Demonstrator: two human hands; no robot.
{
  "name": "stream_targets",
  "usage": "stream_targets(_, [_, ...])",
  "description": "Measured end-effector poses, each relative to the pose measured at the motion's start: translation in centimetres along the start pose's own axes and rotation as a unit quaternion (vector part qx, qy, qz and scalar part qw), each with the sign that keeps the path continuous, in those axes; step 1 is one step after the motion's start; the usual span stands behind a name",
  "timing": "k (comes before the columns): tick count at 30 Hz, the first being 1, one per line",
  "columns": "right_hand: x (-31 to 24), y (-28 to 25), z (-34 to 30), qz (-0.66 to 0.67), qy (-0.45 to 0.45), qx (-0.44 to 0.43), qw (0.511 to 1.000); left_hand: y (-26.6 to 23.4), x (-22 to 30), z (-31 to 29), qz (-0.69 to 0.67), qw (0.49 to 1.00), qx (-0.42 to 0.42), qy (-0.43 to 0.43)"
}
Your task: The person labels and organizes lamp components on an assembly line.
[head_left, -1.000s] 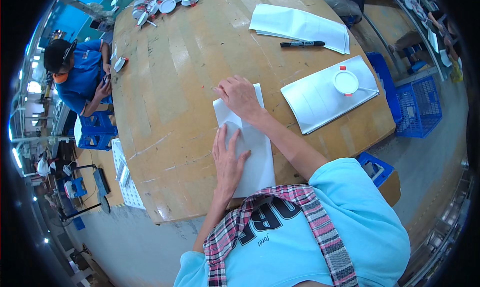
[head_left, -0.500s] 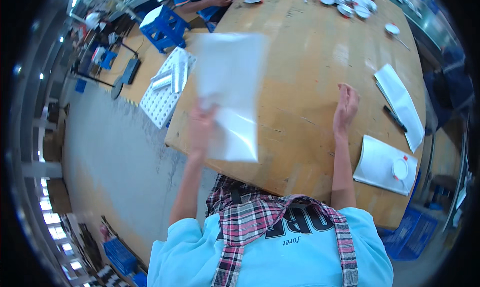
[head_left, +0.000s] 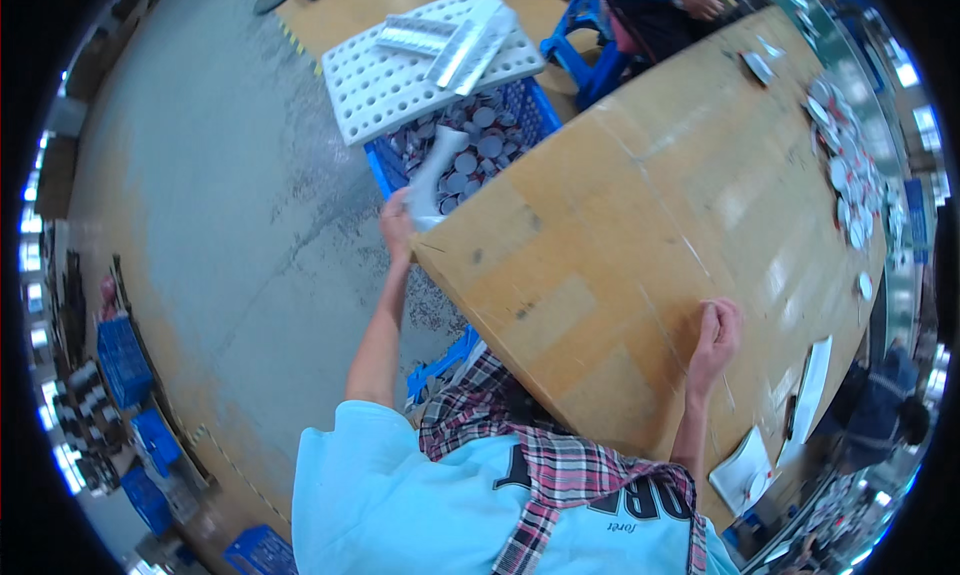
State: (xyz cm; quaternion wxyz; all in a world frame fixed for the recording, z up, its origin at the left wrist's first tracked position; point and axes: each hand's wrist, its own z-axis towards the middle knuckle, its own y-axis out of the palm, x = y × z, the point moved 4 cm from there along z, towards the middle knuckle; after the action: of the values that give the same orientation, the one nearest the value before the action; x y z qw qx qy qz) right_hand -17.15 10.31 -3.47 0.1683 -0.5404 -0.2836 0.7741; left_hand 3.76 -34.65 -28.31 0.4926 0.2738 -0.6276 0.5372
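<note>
My left hand (head_left: 396,225) is closed on the lower end of a glossy white sheet (head_left: 437,165), blurred and seen nearly edge-on, just beyond the table's left corner. Under the sheet stands a blue basket (head_left: 545,110) filled with many round white discs (head_left: 489,146). Whether the sheet touches the discs I cannot tell. Over the right part of the wooden table (head_left: 560,265), my right hand (head_left: 717,337) is held with its fingers curled together and nothing visible in them.
A white tray with holes (head_left: 365,90) lies across the basket, carrying shiny strips (head_left: 470,50). White discs (head_left: 850,175) are heaped at the table's far right. A folded white sheet (head_left: 740,470) lies near right. Another person's hand (head_left: 700,0) shows beyond the table, beside a blue stool (head_left: 590,60).
The view has swung left. My left hand has carried the white sheet off the tabletop to the basket beyond the corner. My right hand has stayed over the table, its fingers more curled.
</note>
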Motion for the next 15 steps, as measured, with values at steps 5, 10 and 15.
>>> stream_targets(5, [-6.4,7.2,0.1,-0.062,-0.087,-0.147,0.983,9.2,-1.3,-4.7,-0.104,0.956,-0.272,-0.048])
stream_targets(10, [-6.0,6.8,0.3,-0.126,-0.118,-0.158,0.972,18.5,0.4,-5.4,-0.172,0.892,-0.419,-0.01])
stream_targets(15, [-6.2,6.9,0.1,-0.16,-0.081,-0.168,0.969,29.0,-2.6,-6.9,-0.137,0.779,-0.61,-0.044])
